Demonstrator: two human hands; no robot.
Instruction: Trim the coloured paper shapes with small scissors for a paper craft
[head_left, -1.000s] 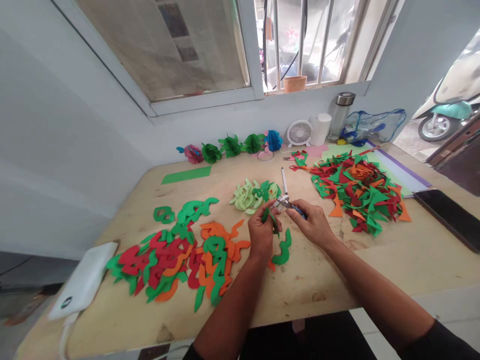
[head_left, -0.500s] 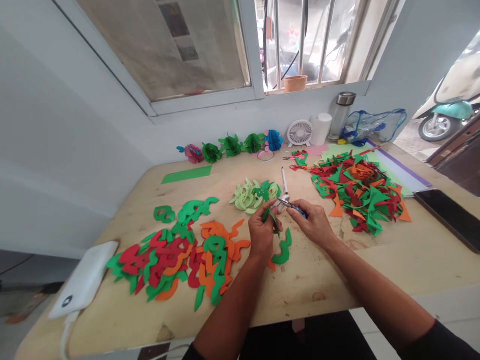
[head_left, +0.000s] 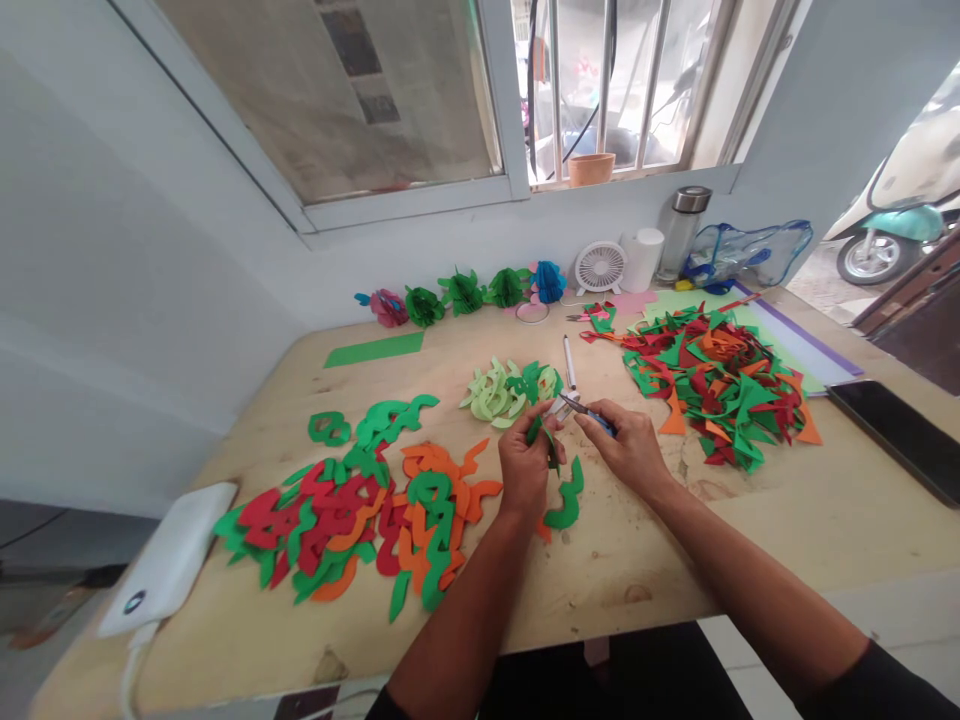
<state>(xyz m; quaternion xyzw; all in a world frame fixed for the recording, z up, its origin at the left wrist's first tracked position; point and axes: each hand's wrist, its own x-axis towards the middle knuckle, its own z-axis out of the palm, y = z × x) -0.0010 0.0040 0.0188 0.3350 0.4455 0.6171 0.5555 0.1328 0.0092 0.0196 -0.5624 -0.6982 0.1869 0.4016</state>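
My left hand is closed around a dark green paper piece, partly hidden by the fingers. In my right hand is a small blue-handled tool that looks like scissors, its dark narrow tips pointing left at the left fingertips. A small white item shows at those tips; its kind is unclear. Just below the hands lies a wavy green paper cutout. Pale green paper cutouts are piled beyond the left hand, and a white pen lies behind the tool.
Red, orange and green paper cutouts cover the table's left. Paper scraps heap up on the right beside a black phone. A white power bank lies at the left edge. Paper flowers, a fan and a bottle line the wall.
Both hands stay in almost the same place. The tool's tips have shifted very slightly near the left fingertips.
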